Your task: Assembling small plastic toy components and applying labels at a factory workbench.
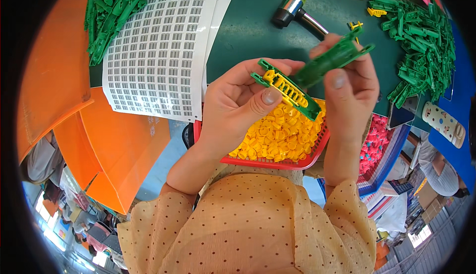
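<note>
My left hand [238, 100] is closed on a long green plastic half-shell [311, 109], its open side up. Inside that shell lies a yellow slotted plastic insert [285, 88], with my thumb pressed near it. Between the thumb and fingers of my right hand [349, 83] is a second green plastic half-shell [329, 62], slightly blurred and tilted, with forked prongs at its upper right end. The two shells are close together, their lower and upper ends nearly meeting. Below both hands stands a red basket [317, 157] full of small yellow plastic pieces [277, 137].
A mallet [312, 24] lies on the dark green table [243, 36]. White sticker sheets [153, 51] are at left. Green shell parts are heaped at far left [111, 11] and far right [421, 36]. A phone [404, 113], a spotted case [443, 124] and pink pieces [374, 142] sit right.
</note>
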A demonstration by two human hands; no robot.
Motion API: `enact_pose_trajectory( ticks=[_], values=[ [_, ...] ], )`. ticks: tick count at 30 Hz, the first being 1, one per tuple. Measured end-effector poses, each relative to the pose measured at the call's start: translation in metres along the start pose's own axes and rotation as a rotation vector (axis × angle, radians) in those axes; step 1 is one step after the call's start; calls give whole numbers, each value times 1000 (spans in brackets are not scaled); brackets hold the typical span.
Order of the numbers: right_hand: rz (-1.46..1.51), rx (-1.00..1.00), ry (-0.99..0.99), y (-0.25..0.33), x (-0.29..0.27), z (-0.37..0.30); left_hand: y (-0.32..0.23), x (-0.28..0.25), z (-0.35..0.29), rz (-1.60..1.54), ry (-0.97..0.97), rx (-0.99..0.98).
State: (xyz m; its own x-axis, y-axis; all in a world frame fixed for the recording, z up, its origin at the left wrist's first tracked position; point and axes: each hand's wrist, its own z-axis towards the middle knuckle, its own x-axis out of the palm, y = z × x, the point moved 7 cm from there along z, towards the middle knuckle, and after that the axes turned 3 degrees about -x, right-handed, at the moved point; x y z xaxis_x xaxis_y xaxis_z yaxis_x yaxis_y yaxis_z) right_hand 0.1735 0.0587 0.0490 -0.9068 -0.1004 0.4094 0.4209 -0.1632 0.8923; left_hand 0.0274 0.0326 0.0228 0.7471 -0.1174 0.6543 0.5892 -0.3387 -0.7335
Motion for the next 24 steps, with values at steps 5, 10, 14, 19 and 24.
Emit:
enact_pose_trajectory(
  ticks=[5,10,14,19,24],
  values=[
    [-13,16,-99,12,-21,4,2,-5,1,25,-18,1],
    [-164,126,-191,7,-32,0,4,-7,2,20,-36,-18],
    [-696,173,-59,-1,-35,4,8,-12,4,21,-86,-33],
    [-823,5,-110,25,-54,13,19,-18,8,103,-94,-71],
    [-1535,-180,-260,79,-126,26,17,-14,11,123,-132,-29]
  ],
)
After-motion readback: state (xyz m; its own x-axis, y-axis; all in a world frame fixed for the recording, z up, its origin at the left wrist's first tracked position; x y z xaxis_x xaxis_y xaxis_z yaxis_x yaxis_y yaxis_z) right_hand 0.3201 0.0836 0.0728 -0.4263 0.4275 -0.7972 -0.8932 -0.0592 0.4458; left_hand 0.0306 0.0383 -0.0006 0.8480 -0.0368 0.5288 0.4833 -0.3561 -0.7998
